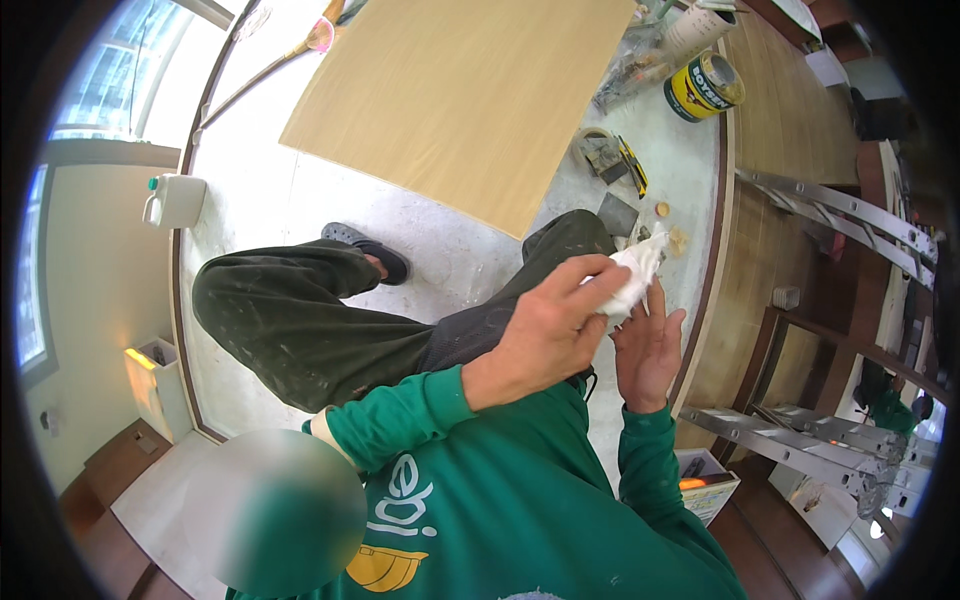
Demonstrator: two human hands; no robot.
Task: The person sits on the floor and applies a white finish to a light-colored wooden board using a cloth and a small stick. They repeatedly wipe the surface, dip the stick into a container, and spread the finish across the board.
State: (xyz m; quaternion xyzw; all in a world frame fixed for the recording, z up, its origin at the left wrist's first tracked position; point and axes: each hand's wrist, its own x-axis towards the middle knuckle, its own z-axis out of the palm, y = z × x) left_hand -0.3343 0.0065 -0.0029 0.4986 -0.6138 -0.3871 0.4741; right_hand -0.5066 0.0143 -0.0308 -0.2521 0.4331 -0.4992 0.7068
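Observation:
My left hand [550, 325] pinches a crumpled white rag [638, 272] between its thumb and fingers, in front of my right thigh. Close beside it, my right hand [648, 352] is raised with the fingers stretched out and apart. Its fingertips come up to the edge of the rag; whether they touch it I cannot tell. Past the hands, a grey square sheet [617, 214] and a small round tan piece [662, 209] lie on the pale floor. A yellow-and-black utility knife [633, 166] rests by a roll of tape [597, 142].
A large wood-grain board [450, 100] lies ahead of my legs. A yellow-and-green can [703, 88] stands at the far right, near clear plastic bags [632, 75]. Aluminium ladders [850, 205] are on the right. A white jug [176, 201] is at the left edge.

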